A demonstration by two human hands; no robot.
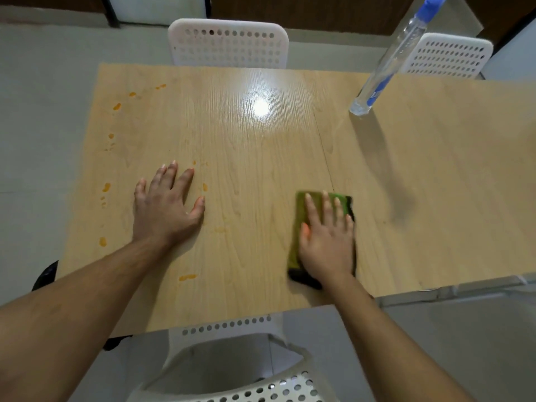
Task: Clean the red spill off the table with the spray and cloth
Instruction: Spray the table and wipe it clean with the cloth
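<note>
On the light wood-grain surface [261,158], head view: right hand [326,242] lies flat, fingers spread, palm pressed down on a folded green cloth with a dark edge [301,216]. Cloth sits toward the near right of the left panel, just beside the seam where two tabletop panels meet. Its edges are blurred.

Left hand [166,207] rests flat on the bare wood, fingers splayed, holding nothing, well apart from the cloth.

Orange-red spill marks [106,187] run in a scattered line of drops and smears down the left side of the surface, from the far left corner toward the near edge. A few small spots lie just beside the left hand's fingertips, and one streak sits near the front edge under the left forearm.

Clear plastic spray bottle with a blue top and blue label [385,68] stands at the far right, untouched, casting a long shadow toward the near edge.

White perforated plastic chair [229,43] stands at the far side; a second [452,55] behind the bottle; a third [232,372] at the near edge.
</note>
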